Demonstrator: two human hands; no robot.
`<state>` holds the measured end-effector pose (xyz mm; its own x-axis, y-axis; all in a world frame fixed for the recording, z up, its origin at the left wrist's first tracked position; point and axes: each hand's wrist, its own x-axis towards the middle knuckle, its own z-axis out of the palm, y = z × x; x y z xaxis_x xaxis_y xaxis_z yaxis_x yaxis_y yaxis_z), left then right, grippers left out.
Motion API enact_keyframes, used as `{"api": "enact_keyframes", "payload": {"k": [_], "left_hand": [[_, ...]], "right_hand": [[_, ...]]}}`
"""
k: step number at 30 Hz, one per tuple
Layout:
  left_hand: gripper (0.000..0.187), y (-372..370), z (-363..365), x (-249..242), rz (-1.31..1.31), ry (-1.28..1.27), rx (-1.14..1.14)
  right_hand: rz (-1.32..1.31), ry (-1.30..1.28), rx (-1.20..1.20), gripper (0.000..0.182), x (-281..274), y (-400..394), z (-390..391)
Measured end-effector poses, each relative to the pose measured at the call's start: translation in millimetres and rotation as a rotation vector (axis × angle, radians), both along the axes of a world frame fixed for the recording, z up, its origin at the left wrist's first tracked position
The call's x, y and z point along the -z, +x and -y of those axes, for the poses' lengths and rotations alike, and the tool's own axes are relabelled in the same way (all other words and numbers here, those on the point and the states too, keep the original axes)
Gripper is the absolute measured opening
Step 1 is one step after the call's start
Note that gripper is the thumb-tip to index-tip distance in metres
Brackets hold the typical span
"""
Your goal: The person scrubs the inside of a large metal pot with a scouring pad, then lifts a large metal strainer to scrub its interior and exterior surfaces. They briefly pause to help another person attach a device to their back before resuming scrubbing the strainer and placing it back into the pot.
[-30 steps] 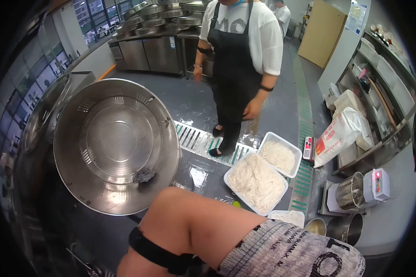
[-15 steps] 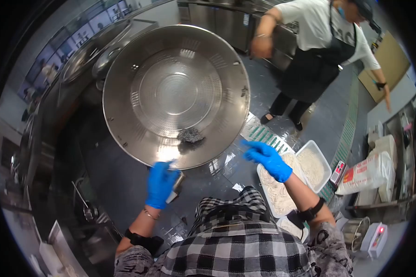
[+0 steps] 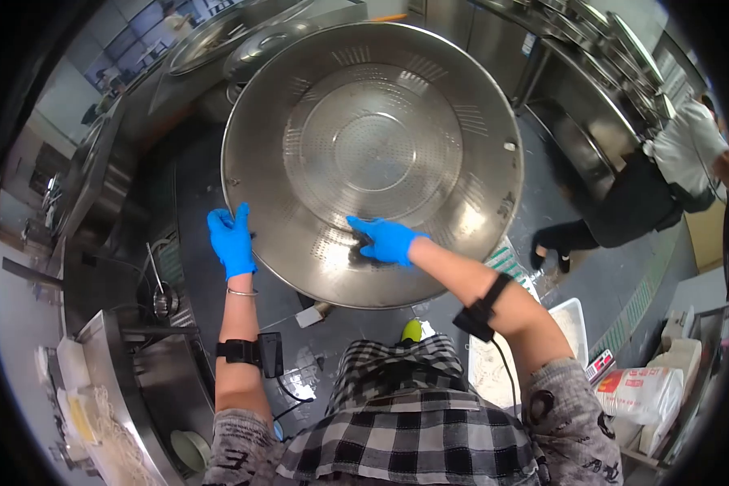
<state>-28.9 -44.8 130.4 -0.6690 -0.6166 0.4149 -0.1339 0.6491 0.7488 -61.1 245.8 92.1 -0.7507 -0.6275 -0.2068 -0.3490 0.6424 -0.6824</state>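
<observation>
A large round steel basin (image 3: 292, 235) with perforated patches stands in front of me. My left hand (image 3: 232, 240), in a blue glove, is at the basin's left rim, its fingers and thumb apart. Over the lower inside of the basin is my right hand (image 3: 385, 240), also blue-gloved, with fingers spread. Something dark shows partly beneath the right hand, mostly hidden by it. Whether that hand touches it cannot be told.
At the right, a person (image 3: 640, 178) in a black apron leans over. White tubs (image 3: 573, 316) of pale contents and a plastic sack (image 3: 641, 394) are at the lower right. A steel counter (image 3: 130, 381) stands at the lower left.
My left hand has moved up and left to the rim, my right hand left over the basin. The basin appears further right and the view has shifted. The other person has moved right and bent over.
</observation>
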Motion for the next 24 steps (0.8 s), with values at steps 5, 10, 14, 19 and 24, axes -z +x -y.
{"api": "enact_keyframes", "payload": {"k": [5, 10, 14, 19, 24], "left_hand": [[0.023, -5.9, 2.0, 2.2, -0.036, 0.290, 0.213], [0.022, -3.1, -9.9, -6.2, -0.010, 0.508, 0.190], [0.021, -4.7, 3.6, 10.1, 0.013, 0.464, 0.197], [0.025, -1.7, 4.7, 15.0, 0.037, 0.517, 0.228], [0.025, 2.3, 12.0, 18.1, 0.040, 0.322, 0.313]], "right_hand": [[0.146, 0.527, -0.028, 0.060, 59.5, -57.4, 14.2], [0.225, 0.041, 0.201, 0.033, 169.8, -33.8, 76.2], [-0.025, -0.246, 0.175, 0.026, 148.1, -74.1, 113.4], [-0.261, -0.598, 0.841, 0.024, 68.7, -212.3, 18.9], [-0.849, 0.362, 0.975, 0.030, -5.2, -299.3, 60.7]]}}
